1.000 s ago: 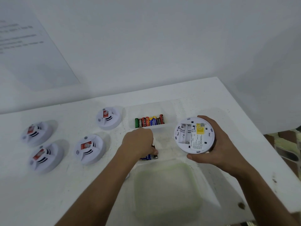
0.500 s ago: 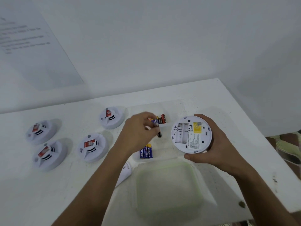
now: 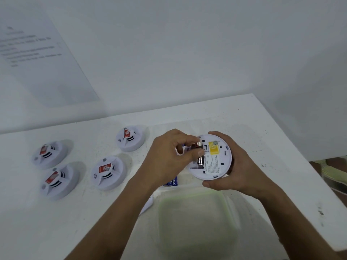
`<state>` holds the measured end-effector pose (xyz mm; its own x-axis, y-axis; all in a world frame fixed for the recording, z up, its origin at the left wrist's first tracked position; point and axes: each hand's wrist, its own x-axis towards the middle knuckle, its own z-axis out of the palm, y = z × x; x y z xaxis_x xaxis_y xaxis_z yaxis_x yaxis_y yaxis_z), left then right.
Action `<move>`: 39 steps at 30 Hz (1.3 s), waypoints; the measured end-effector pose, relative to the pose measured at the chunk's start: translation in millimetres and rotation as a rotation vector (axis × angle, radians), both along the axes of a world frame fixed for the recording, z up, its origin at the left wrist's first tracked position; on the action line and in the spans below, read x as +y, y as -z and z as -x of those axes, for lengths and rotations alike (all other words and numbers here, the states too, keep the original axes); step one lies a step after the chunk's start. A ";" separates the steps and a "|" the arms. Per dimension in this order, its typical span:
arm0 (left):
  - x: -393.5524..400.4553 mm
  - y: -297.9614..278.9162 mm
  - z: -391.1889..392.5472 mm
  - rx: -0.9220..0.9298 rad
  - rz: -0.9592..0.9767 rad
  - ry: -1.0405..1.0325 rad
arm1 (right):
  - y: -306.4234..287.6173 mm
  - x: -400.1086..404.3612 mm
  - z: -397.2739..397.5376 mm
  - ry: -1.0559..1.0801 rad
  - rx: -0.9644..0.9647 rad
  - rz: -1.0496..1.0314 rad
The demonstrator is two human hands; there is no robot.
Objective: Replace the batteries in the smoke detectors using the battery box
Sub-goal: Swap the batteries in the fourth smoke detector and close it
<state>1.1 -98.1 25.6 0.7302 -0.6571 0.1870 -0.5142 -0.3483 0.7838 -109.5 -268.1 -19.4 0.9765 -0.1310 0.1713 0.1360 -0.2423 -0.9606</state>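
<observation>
My right hand [image 3: 238,166] grips a white round smoke detector [image 3: 214,162] held back side up above the table, its yellow label showing. My left hand [image 3: 169,158] pinches a dark battery [image 3: 200,158] with thumb and fingertips at the detector's open battery slot. Blue batteries [image 3: 171,182] lie in the clear battery box [image 3: 185,180] just below my left wrist; the rest of the box is hidden behind my hands.
Several more white smoke detectors with red stickers sit face up on the white table: one at the back [image 3: 130,138], one in the middle [image 3: 107,173], two at the left [image 3: 49,154]. A translucent green-rimmed lid [image 3: 195,226] lies in front. The table's edge [image 3: 293,139] runs along the right.
My left hand lifted a battery out of the box and carried it right onto the detector's battery slot. My right hand kept hold of the detector.
</observation>
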 end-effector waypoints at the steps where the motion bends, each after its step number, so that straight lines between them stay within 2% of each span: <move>1: -0.5 1.9 0.6 -0.031 -0.009 0.014 | -0.3 -1.5 -1.4 -0.004 0.003 0.003; 3: 0.0 5.3 1.1 -0.051 -0.022 0.040 | -0.5 -4.5 -3.6 -0.005 0.008 0.001; 7: 9.7 10.4 -4.5 0.070 -0.104 0.178 | -2.5 -9.6 -6.0 -0.001 -0.005 -0.002; 16: 12.2 27.4 -9.8 -0.151 -0.211 0.290 | -1.3 -13.9 -10.8 -0.043 0.040 0.040; 23: 18.4 28.1 -14.6 -0.070 -0.181 0.271 | 4.1 -15.1 -11.9 -0.044 0.069 0.048; 26: 29.5 26.6 -18.6 -0.009 -0.136 0.123 | 4.0 -21.1 -8.6 -0.013 0.073 0.041; 30: 46.9 40.9 -27.1 -0.138 -0.425 -0.085 | 7.0 -24.9 -1.9 0.023 0.096 0.046; 34: 41.6 47.7 -18.0 -0.058 -0.625 -0.085 | 12.3 -16.7 0.7 0.015 0.119 0.039; 39: 30.4 50.6 -13.0 -0.218 -0.790 -0.095 | 14.7 -15.2 1.2 0.011 0.125 0.052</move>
